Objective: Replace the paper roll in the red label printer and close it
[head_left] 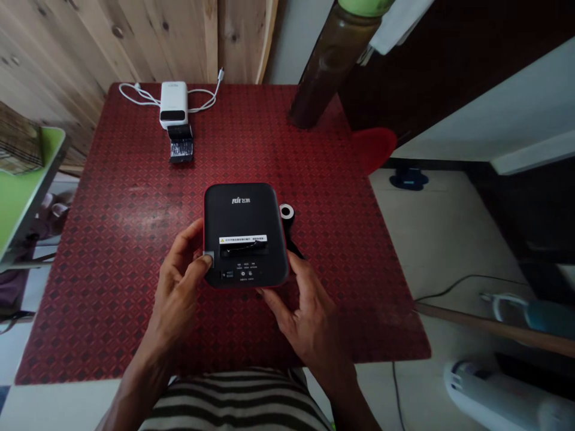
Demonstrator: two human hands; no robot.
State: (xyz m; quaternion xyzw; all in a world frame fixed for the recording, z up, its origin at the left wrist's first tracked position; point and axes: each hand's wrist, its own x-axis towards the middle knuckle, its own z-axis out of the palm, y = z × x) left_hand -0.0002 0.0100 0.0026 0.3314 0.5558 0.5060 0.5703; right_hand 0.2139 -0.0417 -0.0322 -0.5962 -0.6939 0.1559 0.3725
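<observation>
Both my hands hold a black box-shaped printer [245, 224] with red sides, a logo near its far edge and a paper slot in its near half. A white warning strip lies along the slot, and a dark sliver shows in the opening. My left hand [177, 281] grips the left side, its thumb on a grey square tab at the near-left corner. My right hand [308, 305] clasps the near-right corner, with the thumb at the front edge. Just right of the printer lies a small white ring with a dark centre [286, 211], beside a black strip partly hidden by the printer.
On the red patterned table [135, 239], a small white device [173, 102] stands far left with a white cable [206, 99] and a crumpled black piece [181, 143]. A tall brown bottle [332, 60] with a green lid stands far right. A red stool [375, 146] is beyond the right edge.
</observation>
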